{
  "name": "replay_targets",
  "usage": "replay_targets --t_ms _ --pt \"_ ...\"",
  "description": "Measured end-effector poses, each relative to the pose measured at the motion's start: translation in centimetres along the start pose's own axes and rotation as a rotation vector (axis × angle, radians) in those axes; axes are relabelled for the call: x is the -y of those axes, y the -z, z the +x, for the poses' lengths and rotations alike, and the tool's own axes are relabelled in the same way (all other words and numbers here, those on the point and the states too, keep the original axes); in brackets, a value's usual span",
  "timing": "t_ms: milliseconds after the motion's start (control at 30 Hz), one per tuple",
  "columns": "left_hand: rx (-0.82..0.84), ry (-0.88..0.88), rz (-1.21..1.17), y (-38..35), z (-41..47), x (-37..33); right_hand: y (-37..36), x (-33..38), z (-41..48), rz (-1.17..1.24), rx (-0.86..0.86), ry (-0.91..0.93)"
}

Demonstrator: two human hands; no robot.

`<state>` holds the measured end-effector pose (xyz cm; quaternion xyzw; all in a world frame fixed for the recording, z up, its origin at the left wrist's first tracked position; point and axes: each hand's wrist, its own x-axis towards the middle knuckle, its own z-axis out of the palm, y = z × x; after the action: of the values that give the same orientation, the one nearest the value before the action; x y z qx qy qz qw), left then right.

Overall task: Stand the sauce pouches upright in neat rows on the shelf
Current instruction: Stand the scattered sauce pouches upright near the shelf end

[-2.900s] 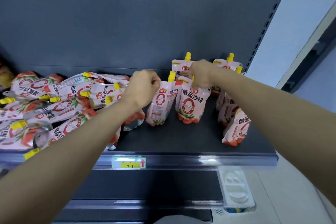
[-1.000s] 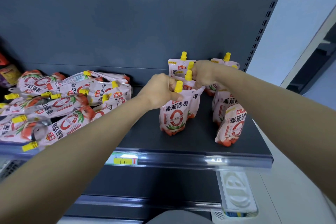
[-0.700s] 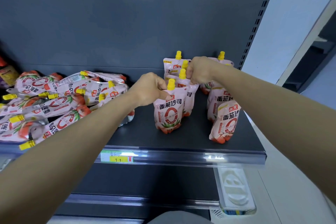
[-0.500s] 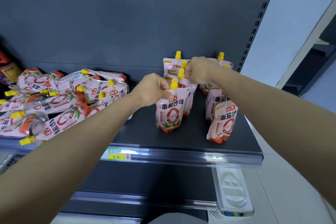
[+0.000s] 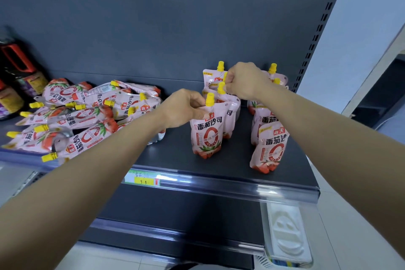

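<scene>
On the dark shelf (image 5: pixel 230 166) stand pink tomato sauce pouches with yellow caps. My left hand (image 5: pixel 184 108) pinches the top of the front upright pouch (image 5: pixel 207 136) beside its cap. Just behind it, my right hand (image 5: pixel 243 81) grips the top of the second pouch (image 5: pixel 229 112) in that row; a third pouch (image 5: pixel 211 76) stands at the back. A second upright row (image 5: pixel 268 149) stands to the right, partly hidden by my right arm. A heap of pouches (image 5: pixel 83 116) lies flat on the left of the shelf.
Dark sauce bottles (image 5: pixel 15 85) stand at the far left against the grey back panel. A yellow price tag (image 5: pixel 144 180) sits on the shelf's front rail. A lower shelf and a white plastic holder (image 5: pixel 287 234) are below; bare shelf lies between heap and rows.
The pouch in my left hand went from tilted beside the row to upright at its front. My right hand stayed on the pouch behind. The view shifted slightly, now showing bottles at left.
</scene>
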<state>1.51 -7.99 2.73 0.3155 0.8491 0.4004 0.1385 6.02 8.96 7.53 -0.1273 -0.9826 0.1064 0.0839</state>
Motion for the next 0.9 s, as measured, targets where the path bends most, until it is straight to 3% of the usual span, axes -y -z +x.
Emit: replay_targets --t_ms 233,500,600,900 --pt "-0.111 -0.028 0.103 1.7 -2.0 -1.7 1.2 1.6 -0.3 -0.011 -0.107 0.151" --pt "-0.475 -0.366 0.779 5.1 -4.6 -3.4 2.7 4.2 -0.8 -0.275 -0.213 0.337" --pt "-0.597 -0.419 0.947 6.8 -5.2 -3.5 3.6 5.8 -0.7 -0.367 -0.277 0.39" --pt "-0.795 -0.46 1.101 13.8 -7.3 -1.0 4.0 13.9 0.9 -0.434 -0.439 0.445"
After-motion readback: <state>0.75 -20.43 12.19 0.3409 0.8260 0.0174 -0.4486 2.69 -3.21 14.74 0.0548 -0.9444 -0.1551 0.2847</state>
